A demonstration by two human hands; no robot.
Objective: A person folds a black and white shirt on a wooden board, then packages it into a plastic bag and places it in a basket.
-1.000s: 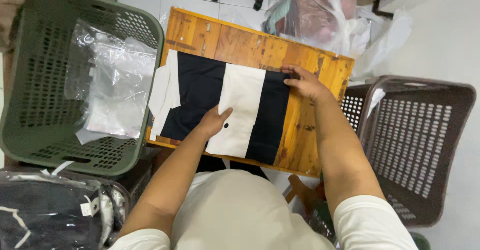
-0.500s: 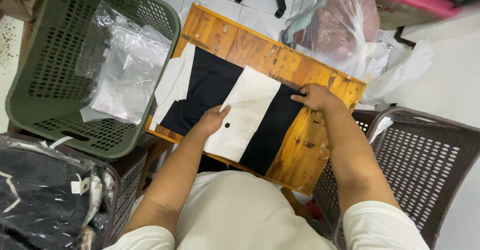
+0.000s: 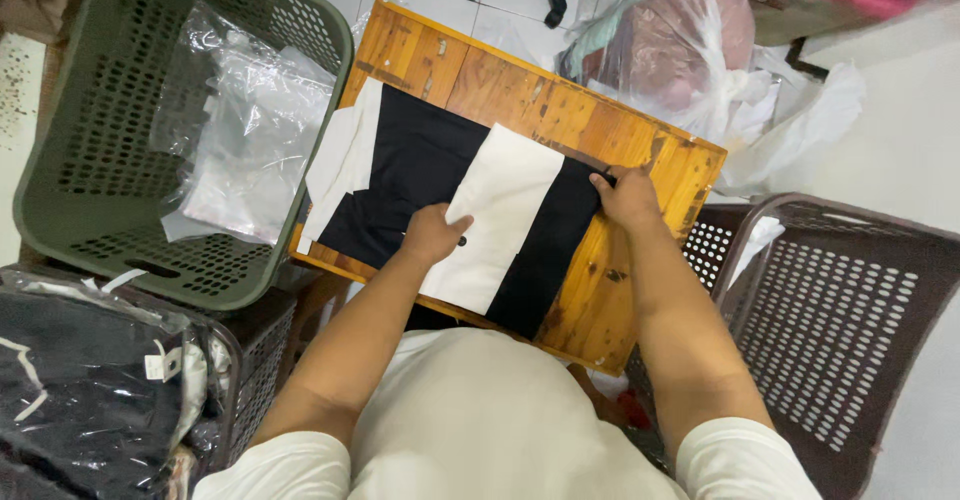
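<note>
The black-and-white folded garment (image 3: 455, 210) lies flat on the small wooden table (image 3: 640, 290), spanning most of its top. The left hand (image 3: 432, 235) presses down on the white centre panel, fingers held together and flat, thumb out toward the panel's middle. The right hand (image 3: 625, 198) sits at the garment's far right edge, its fingers curled over the black fold; whether they pinch the cloth or only press it, I cannot tell. Beyond the left fingertips a white flap overhangs the table edge beside the green basket (image 3: 80, 210). Judged from this, a hard tug by the right fingers could drag the fold askew, or slide the overhanging flap off the table.
</note>
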